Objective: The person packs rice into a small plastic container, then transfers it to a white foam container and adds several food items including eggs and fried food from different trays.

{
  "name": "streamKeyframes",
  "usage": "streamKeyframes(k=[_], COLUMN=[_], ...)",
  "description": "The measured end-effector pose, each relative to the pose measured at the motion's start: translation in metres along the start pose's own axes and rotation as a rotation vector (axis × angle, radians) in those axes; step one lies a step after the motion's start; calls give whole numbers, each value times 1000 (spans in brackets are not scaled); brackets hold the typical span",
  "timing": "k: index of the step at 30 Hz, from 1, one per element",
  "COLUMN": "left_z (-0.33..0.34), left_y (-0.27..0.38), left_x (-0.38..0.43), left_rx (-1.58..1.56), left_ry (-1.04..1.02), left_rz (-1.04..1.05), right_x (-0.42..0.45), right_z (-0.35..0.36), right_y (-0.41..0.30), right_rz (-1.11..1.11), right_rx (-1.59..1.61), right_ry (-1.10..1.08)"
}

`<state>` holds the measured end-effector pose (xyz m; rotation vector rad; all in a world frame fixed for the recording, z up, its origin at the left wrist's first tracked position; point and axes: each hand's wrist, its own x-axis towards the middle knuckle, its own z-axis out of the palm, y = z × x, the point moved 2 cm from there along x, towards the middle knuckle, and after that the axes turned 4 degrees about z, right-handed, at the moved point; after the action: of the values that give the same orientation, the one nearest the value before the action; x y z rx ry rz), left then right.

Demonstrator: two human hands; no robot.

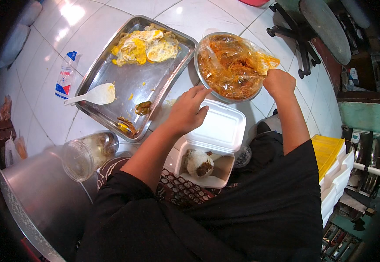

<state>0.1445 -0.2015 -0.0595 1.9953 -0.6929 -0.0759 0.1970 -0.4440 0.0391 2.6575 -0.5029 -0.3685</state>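
Note:
My right hand (280, 82) is closed on the gathered edge of a clear plastic bag (265, 64), at the right rim of a round metal bowl (206, 78) of orange-red saucy food. Over the raised lid of a white foam box (221, 124) hovers my left hand (190, 109), its fingers apart and nothing seen in it. The box holds a mound of white rice (199, 163) with a dark brown piece on it. Fried eggs (144, 47) lie at the far end of a metal tray (111, 72), left of the bowl. A white rice paddle (100, 95) rests across the tray's left edge.
A large metal pot (49, 177) and a clear plastic jar (90, 155) stand at the lower left. A printed plastic packet (66, 75) lies on the tiled floor. Stacked white foam boxes (334, 186) and a yellow one (327, 154) are at my right. A chair base (299, 39) stands beyond.

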Motion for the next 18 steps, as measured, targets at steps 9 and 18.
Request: streamKeyframes(k=[9, 18], left_z=[0, 1], left_y=[2, 1], left_x=[0, 0], left_rx=[-13, 7], left_ry=[-76, -68], left_rz=[-36, -66], right_x=[1, -1], right_z=[6, 2], right_y=[-17, -12], right_rz=[-124, -71], right_rx=[-40, -5], right_ry=[155, 193])
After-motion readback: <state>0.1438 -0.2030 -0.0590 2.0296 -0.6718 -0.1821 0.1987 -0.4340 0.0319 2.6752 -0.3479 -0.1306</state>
